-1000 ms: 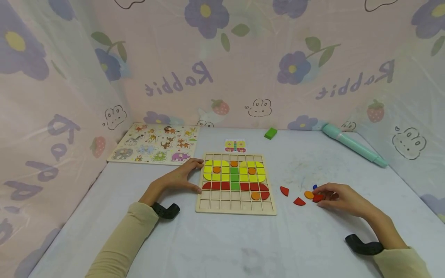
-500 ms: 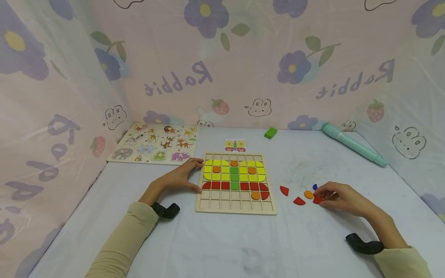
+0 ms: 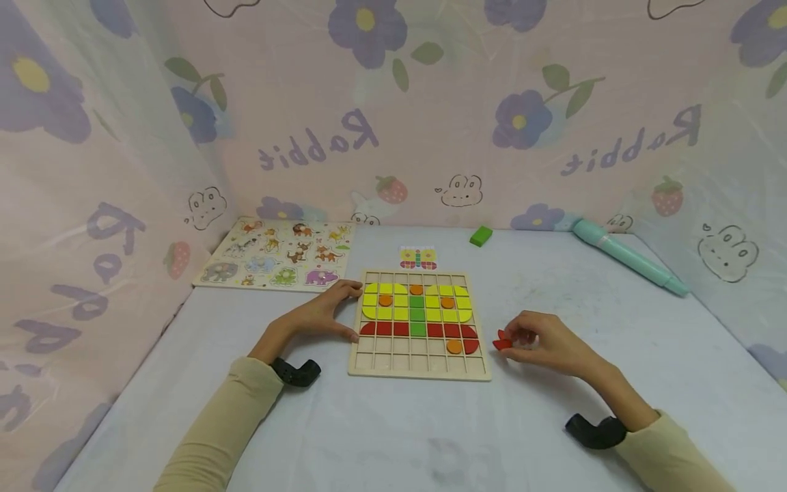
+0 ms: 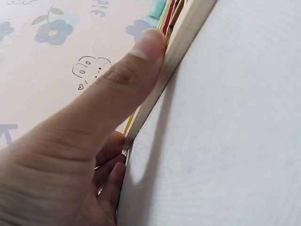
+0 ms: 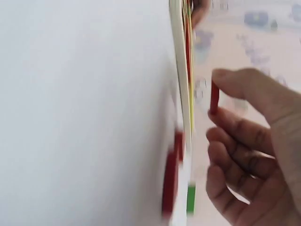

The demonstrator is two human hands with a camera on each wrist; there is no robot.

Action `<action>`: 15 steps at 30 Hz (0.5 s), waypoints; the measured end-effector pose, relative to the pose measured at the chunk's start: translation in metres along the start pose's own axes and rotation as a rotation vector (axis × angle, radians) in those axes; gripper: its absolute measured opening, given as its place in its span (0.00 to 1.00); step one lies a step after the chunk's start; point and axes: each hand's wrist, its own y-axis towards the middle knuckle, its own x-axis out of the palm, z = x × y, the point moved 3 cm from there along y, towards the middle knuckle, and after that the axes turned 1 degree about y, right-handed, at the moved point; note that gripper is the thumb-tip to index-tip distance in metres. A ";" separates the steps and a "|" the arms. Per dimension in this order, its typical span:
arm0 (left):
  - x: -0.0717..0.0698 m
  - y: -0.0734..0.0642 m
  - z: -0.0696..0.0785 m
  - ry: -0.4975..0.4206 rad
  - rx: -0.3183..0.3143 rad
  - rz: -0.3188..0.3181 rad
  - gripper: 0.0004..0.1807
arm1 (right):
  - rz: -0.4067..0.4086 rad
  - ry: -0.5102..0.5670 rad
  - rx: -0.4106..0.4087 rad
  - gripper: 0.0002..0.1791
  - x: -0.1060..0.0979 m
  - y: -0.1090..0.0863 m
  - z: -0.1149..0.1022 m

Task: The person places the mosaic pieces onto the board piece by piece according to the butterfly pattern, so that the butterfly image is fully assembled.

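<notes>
A wooden grid board (image 3: pixel 393 365) lies flat, filled partly with yellow, green, red and orange tiles. My left hand (image 3: pixel 322 314) rests at the board's left edge, thumb and fingers spread along it. In the left wrist view, the thumb (image 4: pixel 136 61) touches the board's side. My right hand (image 3: pixel 550 342) is just right of the board and pinches a red tile (image 5: pixel 214 96) between thumb and index finger, raised off the table. Other red tiles (image 5: pixel 170 183) lie on the cloth close by. The orange and blue loose pieces are hidden behind the right hand.
A small butterfly pattern card (image 3: pixel 418 257) lies behind the board. An animal puzzle (image 3: pixel 261 263) sits at the back left, a green block (image 3: pixel 481 236) at the back, and a teal tube-shaped object (image 3: pixel 633 258) at the back right. Floral cloth walls surround the white tabletop.
My right hand has picked up a red tile from the loose pieces and moved left, close to the board's right edge. The left hand stays at the board.
</notes>
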 end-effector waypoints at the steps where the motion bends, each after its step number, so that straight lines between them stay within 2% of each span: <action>1: 0.000 0.000 0.000 -0.003 0.003 -0.002 0.49 | 0.002 0.003 -0.005 0.12 0.006 0.007 -0.005; 4: 0.000 0.000 0.001 -0.004 0.006 -0.002 0.49 | -0.001 0.030 -0.022 0.12 0.021 0.027 -0.020; 8: 0.000 0.001 0.002 -0.005 0.003 0.000 0.49 | -0.041 0.051 0.006 0.14 0.039 0.046 -0.034; 11: 0.000 0.001 0.001 -0.003 -0.002 -0.004 0.49 | -0.065 0.052 0.023 0.15 0.050 0.055 -0.041; 15: 0.000 0.000 0.000 0.000 -0.005 -0.007 0.49 | -0.052 0.053 0.009 0.16 0.060 0.061 -0.043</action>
